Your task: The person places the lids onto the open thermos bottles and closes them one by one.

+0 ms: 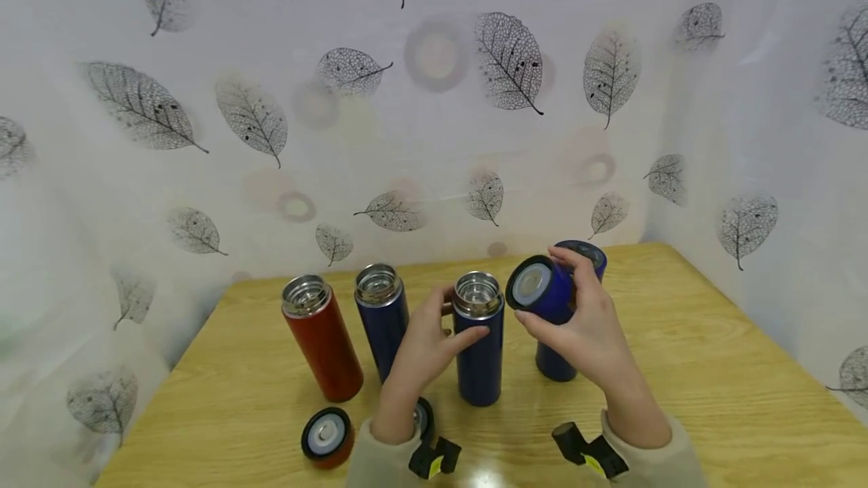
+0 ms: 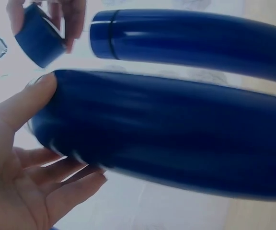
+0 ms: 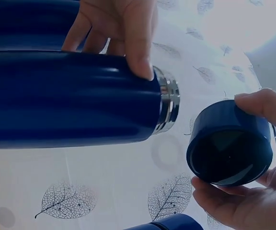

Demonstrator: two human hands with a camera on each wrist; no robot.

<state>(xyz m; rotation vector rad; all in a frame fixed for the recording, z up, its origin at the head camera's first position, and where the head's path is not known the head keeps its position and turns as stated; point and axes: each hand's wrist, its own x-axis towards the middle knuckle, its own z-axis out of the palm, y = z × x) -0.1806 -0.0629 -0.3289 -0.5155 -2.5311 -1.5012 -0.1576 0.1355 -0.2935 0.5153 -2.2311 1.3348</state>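
Note:
My left hand [image 1: 430, 341] grips an uncapped dark blue vacuum flask [image 1: 480, 360] just below its bare steel neck, thumb on the near side and fingers around the far side. The flask stands upright on the table. To its right, my right hand [image 1: 586, 318] holds a blue flask lid [image 1: 552, 296] between thumb and fingers, tilted so its pale inner side faces left. In the right wrist view the lid [image 3: 224, 117] is apart from the steel neck [image 3: 169, 103]. Behind the right hand stands a capped blue flask [image 1: 556, 362], partly hidden.
On the left stand an uncapped red flask [image 1: 328, 352] and another uncapped dark blue flask [image 1: 381, 315]. A red lid [image 1: 328, 435] lies upturned in front. Another dark lid [image 1: 425, 419] is partly hidden by the left wrist. A leaf-patterned curtain [image 1: 434, 134] hangs behind the wooden table [image 1: 678, 352].

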